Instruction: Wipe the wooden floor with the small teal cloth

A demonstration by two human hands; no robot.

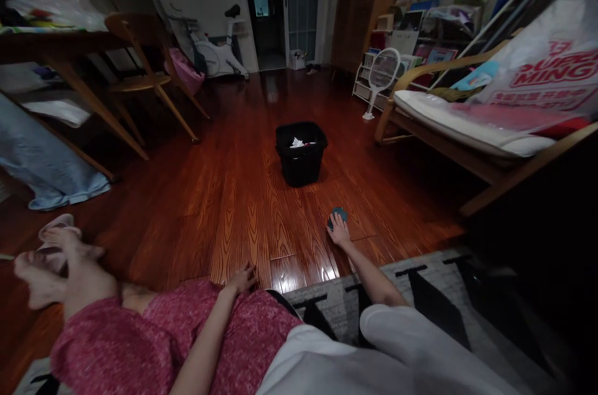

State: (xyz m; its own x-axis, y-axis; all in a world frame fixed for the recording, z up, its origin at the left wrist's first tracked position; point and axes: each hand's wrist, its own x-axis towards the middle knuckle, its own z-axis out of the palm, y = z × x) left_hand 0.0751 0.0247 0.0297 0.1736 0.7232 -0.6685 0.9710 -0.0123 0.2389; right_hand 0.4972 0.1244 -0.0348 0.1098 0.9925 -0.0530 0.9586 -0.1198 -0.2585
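Observation:
Out to the right, my right hand [339, 233] has its fingers curled over a small blue-green rounded thing [341, 214], low over the wooden floor. Its exact kind is too small and dim to tell. My left hand [243, 278] lies at the edge of my pink patterned clothing [200, 320], fingers stretched out and holding nothing. Beyond both hands a black bin [301, 166] stands upright on the floor, with crumpled white paper [297, 142] visible inside. The blue-green thing is apart from the bin, on its near right side.
A patterned rug [420, 283] lies beneath me. On the right stands a wooden armchair [406, 80] bearing a white plastic bag [551, 52], with a white racket-shaped thing [384, 71] beside it. On the left are a wooden chair [140, 80], a table [60, 46] and an exercise bike [219, 49].

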